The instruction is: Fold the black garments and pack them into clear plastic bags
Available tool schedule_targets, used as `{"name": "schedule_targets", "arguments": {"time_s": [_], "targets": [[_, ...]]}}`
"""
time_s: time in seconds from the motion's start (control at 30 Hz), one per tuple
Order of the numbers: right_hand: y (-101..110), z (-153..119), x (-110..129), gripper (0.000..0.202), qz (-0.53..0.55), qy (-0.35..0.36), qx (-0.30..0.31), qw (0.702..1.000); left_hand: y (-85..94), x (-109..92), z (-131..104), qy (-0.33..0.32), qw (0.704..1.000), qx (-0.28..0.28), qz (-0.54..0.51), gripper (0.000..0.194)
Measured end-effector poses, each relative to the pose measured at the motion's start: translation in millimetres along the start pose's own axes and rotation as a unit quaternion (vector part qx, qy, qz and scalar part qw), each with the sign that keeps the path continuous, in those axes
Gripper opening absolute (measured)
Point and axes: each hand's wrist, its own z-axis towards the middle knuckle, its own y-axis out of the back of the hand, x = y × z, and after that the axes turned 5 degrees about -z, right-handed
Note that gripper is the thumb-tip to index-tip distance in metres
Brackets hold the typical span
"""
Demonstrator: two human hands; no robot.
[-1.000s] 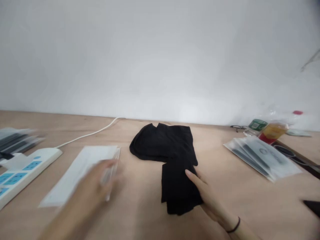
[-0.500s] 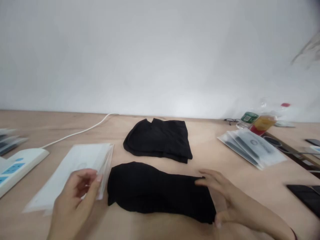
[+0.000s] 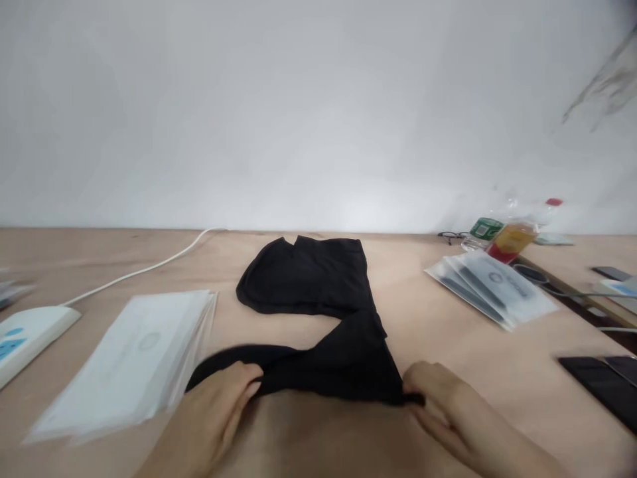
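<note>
A black cloth hood (image 3: 343,365), shaped like a balaclava, is stretched between my hands near the front of the table. My left hand (image 3: 219,398) pinches its near edge at the left. Closed on its right front corner is my right hand (image 3: 442,405). The front edge looks lifted and folded, while the far part reaches a second black cloth hood (image 3: 303,275) lying flat behind it; the two overlap at the right. Left of my left hand lies a stack of clear-and-white plastic bags (image 3: 124,358).
A white power strip (image 3: 34,332) with its white cable (image 3: 149,267) lies at the left. To the right are several filled packets (image 3: 492,285), a bottle with a red cap (image 3: 517,236), eyeglasses (image 3: 452,235) and a dark flat object (image 3: 600,385). A pale wall (image 3: 298,119) stands behind.
My left hand has moved right from beside the bags onto the near hood and closed on it. My right hand has closed on its corner. The hood's near edge is now drawn up and folded.
</note>
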Motion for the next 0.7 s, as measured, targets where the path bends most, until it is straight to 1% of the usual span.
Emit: {"name": "schedule_targets", "arguments": {"time_s": [0.07, 0.1, 0.13, 0.17, 0.2, 0.23, 0.3, 0.37, 0.43, 0.47, 0.5, 0.53, 0.57, 0.6, 0.67, 0.7], "targets": [[12.5, 3.4, -1.2, 0.011, 0.042, -0.028, -0.092, 0.994, 17.6, 0.9, 8.8, 0.034, 0.997, 0.049, -0.045, 0.022], [21.2, 10.4, -3.9, 0.011, 0.062, -0.036, -0.136, 0.988, 26.2, 2.8, 17.0, 0.040, 0.994, 0.080, -0.055, 0.023], [31.1, 20.9, -7.1, 0.012, 0.080, -0.043, -0.173, 0.981, 34.5, 5.7, 28.2, 0.040, 0.993, 0.098, -0.055, 0.020], [41.6, 34.6, -10.2, 0.014, 0.102, -0.048, -0.199, 0.973, 42.3, 9.1, 42.4, 0.034, 0.994, 0.096, -0.044, 0.018], [52.7, 50.9, -12.8, 0.016, 0.131, -0.054, -0.217, 0.966, 50.1, 12.6, 59.5, 0.028, 0.997, 0.070, -0.025, 0.020], [64.1, 68.8, -14.4, 0.017, 0.168, -0.059, -0.235, 0.956, 58.0, 15.6, 78.5, 0.025, 0.999, 0.031, -0.003, 0.024], [86.7, 105.1, -13.5, 0.021, 0.256, -0.050, -0.289, 0.921, 74.6, 18.6, 118.3, 0.032, 0.996, -0.068, 0.037, 0.032], [106.2, 134.0, -7.8, 0.023, 0.311, -0.009, -0.353, 0.882, 90.2, 17.7, 152.0, 0.045, 0.987, -0.146, 0.051, 0.040], [117.7, 149.1, -1.1, 0.021, 0.317, 0.044, -0.401, 0.858, 98.9, 17.0, 171.9, 0.052, 0.977, -0.201, 0.041, 0.044], [119.0, 151.1, 0.8, 0.020, 0.306, 0.062, -0.413, 0.855, 98.7, 18.2, 175.7, 0.053, 0.974, -0.217, 0.033, 0.044], [116.9, 149.9, 0.4, 0.019, 0.290, 0.069, -0.415, 0.860, 94.9, 21.2, 175.3, 0.053, 0.973, -0.223, 0.022, 0.042], [111.6, 146.1, -3.0, 0.019, 0.269, 0.068, -0.404, 0.872, 87.4, 26.1, 171.1, 0.052, 0.975, -0.216, 0.012, 0.039], [103.6, 140.2, -10.0, 0.019, 0.244, 0.059, -0.380, 0.890, 76.8, 32.7, 163.4, 0.050, 0.980, -0.192, 0.003, 0.034], [93.5, 132.7, -21.2, 0.020, 0.211, 0.045, -0.347, 0.913, 63.8, 40.6, 152.9, 0.047, 0.987, -0.155, -0.002, 0.028], [71.2, 114.9, -55.4, 0.024, 0.113, 0.011, -0.261, 0.959, 34.6, 57.2, 126.4, 0.045, 0.997, -0.065, -0.007, 0.017], [60.6, 105.0, -77.2, 0.029, 0.040, -0.014, -0.235, 0.971, 20.7, 64.3, 111.9, 0.047, 0.998, -0.032, -0.004, 0.016]]}}
